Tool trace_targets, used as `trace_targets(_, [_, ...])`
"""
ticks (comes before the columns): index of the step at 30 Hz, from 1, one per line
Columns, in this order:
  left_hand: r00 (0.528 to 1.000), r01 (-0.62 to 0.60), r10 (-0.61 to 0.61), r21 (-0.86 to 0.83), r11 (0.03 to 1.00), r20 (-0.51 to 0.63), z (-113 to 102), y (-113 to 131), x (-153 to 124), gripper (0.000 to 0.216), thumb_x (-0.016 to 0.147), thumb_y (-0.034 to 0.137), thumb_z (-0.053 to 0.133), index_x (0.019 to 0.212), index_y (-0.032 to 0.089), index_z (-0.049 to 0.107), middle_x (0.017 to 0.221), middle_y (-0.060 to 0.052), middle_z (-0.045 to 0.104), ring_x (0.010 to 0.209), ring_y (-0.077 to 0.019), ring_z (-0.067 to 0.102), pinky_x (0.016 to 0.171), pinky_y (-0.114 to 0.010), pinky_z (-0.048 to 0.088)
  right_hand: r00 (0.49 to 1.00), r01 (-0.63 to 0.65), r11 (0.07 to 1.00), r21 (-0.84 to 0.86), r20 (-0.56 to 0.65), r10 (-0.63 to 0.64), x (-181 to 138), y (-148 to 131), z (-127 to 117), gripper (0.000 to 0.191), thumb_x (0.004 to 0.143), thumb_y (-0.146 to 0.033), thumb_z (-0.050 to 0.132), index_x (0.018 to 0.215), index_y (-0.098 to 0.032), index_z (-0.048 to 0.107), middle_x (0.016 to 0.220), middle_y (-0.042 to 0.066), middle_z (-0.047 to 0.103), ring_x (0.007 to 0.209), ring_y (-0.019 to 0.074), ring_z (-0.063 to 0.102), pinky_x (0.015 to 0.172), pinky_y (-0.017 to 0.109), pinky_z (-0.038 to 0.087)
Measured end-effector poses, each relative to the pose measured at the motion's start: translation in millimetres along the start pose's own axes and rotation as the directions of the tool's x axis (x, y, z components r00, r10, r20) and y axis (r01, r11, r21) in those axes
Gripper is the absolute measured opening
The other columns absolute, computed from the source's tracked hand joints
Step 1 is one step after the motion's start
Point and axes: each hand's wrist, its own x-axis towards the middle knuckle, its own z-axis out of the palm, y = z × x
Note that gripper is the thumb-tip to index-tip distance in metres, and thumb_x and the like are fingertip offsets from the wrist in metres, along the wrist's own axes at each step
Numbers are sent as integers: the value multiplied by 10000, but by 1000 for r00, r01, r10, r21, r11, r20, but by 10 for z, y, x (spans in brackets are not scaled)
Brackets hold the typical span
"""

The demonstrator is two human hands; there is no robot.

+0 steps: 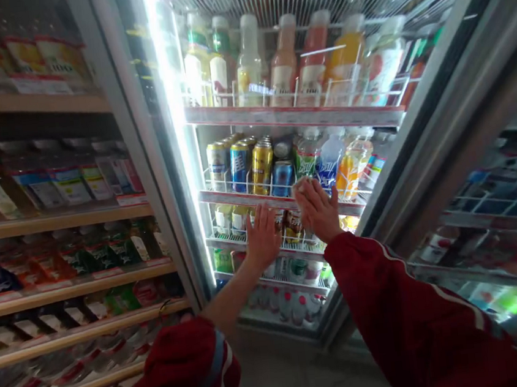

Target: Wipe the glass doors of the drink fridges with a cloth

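Head view, left hand [261, 235]: open, fingers spread, palm against the front rail of the cooler's second shelf [240, 196], at 6 o'clock of the can row; judged a steadying contact.
Head view, right hand [318, 209]: fingers curled round a small item [302, 184] at the same rail, at 3 o'clock of the left hand; grip judged light.
Item: pale, mostly hidden by fingers; type unclear.
Cans [248, 162]: upright, lined behind wire guards, labels forward.
Cooler door [440, 125]: swung open at 3 o'clock.
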Motion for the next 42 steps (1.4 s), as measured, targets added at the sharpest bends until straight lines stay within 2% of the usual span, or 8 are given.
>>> trace_targets(3, [999, -38, 38, -18, 999, -27, -5, 136, 120, 680, 832, 272, 489, 1433, 116, 212, 1515, -185, 246, 1438, -254, 109, 1149, -531, 146, 999, -44, 999, -13, -19, 44, -11, 172, -56, 480, 860, -184, 476, 1334, -255, 475, 1420, 93, 470, 1414, 224, 256, 1159, 531, 53])
trace_targets(9, [986, -140, 134, -53, 989, -101, 28, 370, 243, 592, 852, 262, 482, 1392, 111, 294, 1489, -175, 317, 1432, -253, 149, 1149, -513, 162, 994, 72, 995, -66, 92, -65, -348, 86, -130, 447, 863, -158, 476, 1306, -215, 503, 1358, 101, 537, 1401, 225, 286, 1158, 517, 52])
trace_targets(12, [981, -159, 152, -58, 985, -119, 64, 439, 276, 564, 858, 252, 470, 1380, 112, 311, 1475, -180, 341, 1427, -257, 174, 1144, -523, 165, 996, 68, 996, -64, 56, -64, -384, 186, -204, 431, 862, -156, 479, 1287, -211, 518, 1351, 102, 542, 1395, 216, 296, 1159, 502, 67])
trace_targets(16, [988, -138, 133, -73, 988, -74, 63, 558, 306, 584, 846, 263, 478, 1385, 118, 309, 1485, -178, 324, 1428, -262, 167, 1142, -530, 160, 990, -97, 990, -102, -108, 86, -291, 609, -364, 408, 882, -238, 479, 1285, -187, 518, 1414, 137, 460, 1384, 255, 308, 1137, 534, 129])
trace_targets(19, [993, -117, 115, -64, 991, -36, 69, 632, 308, 578, 855, 287, 462, 1388, 113, 319, 1494, -170, 307, 1430, -258, 165, 1148, -521, 144, 970, -222, 970, -98, -122, 210, -324, 843, -359, 420, 890, -294, 458, 1281, -156, 528, 1432, 178, 415, 1386, 305, 289, 1098, 583, 179])
trace_targets(26, [995, -100, 100, -51, 994, 1, 75, 627, 192, 572, 837, 262, 452, 1375, 99, 347, 1507, -154, 287, 1431, -256, 156, 1154, -511, 120, 978, -207, 976, -75, -46, 204, -874, 516, -264, 385, 874, -284, 474, 1226, -166, 574, 1396, 186, 456, 1342, 349, 361, 1069, 598, 248])
trace_targets(35, [997, -71, 70, -54, 996, -30, 67, 623, 243, 588, 849, 288, 448, 1396, 113, 318, 1509, -152, 282, 1434, -252, 142, 1153, -516, 115, 931, -255, 966, -32, -280, 236, -326, 866, -461, 503, 889, -181, 420, 1379, -68, 412, 1452, 271, 338, 1371, 393, 290, 1027, 639, 293])
trace_targets(42, [998, -62, 62, -11, 998, 12, 77, 568, 108, 611, 830, 296, 481, 1393, 114, 329, 1516, -146, 267, 1436, -263, 128, 1152, -519, 120, 907, -358, 933, -26, -247, 341, -786, 590, -377, 584, 836, -159, 462, 1412, -112, 371, 1468, 246, 318, 1357, 412, 310, 1027, 618, 334])
